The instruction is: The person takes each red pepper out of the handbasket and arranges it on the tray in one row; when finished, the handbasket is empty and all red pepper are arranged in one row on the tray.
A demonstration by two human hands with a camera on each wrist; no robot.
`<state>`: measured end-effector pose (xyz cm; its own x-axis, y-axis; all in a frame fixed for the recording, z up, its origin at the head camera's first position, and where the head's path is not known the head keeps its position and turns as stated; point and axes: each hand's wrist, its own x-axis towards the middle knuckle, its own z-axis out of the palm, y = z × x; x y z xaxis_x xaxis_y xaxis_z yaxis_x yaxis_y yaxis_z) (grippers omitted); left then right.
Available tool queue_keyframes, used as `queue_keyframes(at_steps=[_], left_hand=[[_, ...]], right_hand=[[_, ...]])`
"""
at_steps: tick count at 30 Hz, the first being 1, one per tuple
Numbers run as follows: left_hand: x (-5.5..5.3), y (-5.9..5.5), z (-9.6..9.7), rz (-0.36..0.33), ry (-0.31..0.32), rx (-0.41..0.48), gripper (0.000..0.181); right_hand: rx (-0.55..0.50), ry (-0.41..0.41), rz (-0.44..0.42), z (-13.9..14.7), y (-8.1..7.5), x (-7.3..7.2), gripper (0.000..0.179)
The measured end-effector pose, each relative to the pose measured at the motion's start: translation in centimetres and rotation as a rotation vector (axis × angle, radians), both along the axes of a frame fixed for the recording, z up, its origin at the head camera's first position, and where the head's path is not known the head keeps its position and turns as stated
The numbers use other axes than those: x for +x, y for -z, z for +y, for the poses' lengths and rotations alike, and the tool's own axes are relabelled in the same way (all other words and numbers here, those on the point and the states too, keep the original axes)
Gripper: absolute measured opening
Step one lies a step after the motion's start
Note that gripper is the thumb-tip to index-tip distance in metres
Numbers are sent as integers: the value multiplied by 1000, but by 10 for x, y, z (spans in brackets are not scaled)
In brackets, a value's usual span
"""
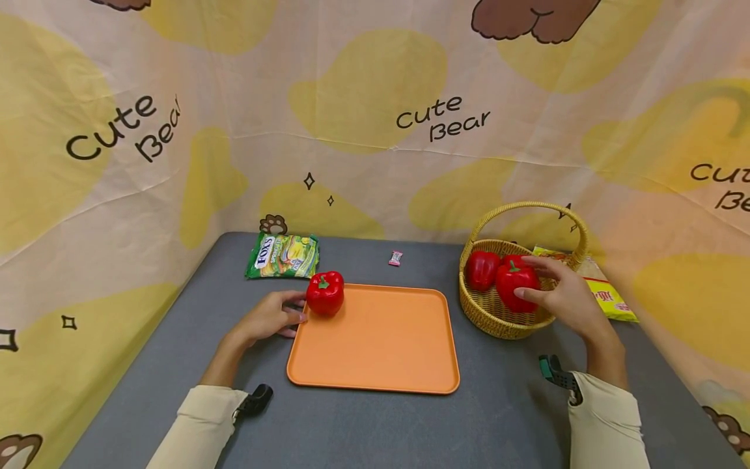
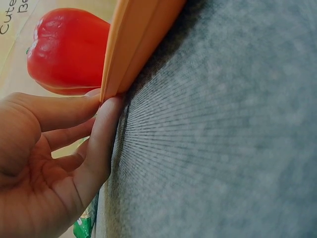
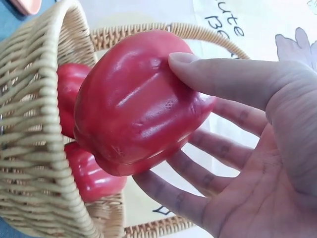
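Observation:
My right hand (image 1: 565, 294) holds a red bell pepper (image 1: 517, 290) at the mouth of the wicker basket (image 1: 492, 320). In the right wrist view its thumb lies on one side of the held pepper (image 3: 138, 99), fingers on the other. More red bell peppers (image 3: 94, 171) lie inside the basket behind it. My left hand (image 1: 271, 318) pinches the left edge of the orange tray (image 1: 381, 339), thumb on the rim and a finger beneath, as the left wrist view shows. Another red bell pepper (image 1: 325, 294) sits upright on the tray's back left corner, close to the left fingertips.
Behind the tray lies a green Fox's candy bag (image 1: 283, 256). A small pink wrapped candy (image 1: 395, 258) is on the grey table (image 1: 363, 430) near the back. A yellow and red packet (image 1: 612, 299) lies behind the basket's right side. The basket's tall handle (image 1: 527, 204) arches over it.

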<state>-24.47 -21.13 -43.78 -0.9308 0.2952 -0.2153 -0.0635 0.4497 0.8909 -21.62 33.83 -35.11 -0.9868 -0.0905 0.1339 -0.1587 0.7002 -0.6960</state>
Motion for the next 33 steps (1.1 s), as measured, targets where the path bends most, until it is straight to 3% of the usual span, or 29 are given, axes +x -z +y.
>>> queue_keyframes(at_steps=[6, 15, 24, 33], left_hand=[[0, 0, 0, -3, -2, -1, 59], [-1, 1, 0, 6, 0, -3, 60], [-1, 1, -1, 12, -2, -6, 60], [-1, 3, 0, 10, -1, -2, 60]], right_hand=[[-5, -33, 67, -11, -6, 2, 66], [-29, -79, 29, -28, -9, 2, 73], [-61, -151, 83, -47, -5, -2, 73], [-118, -179, 42, -71, 1, -5, 75]])
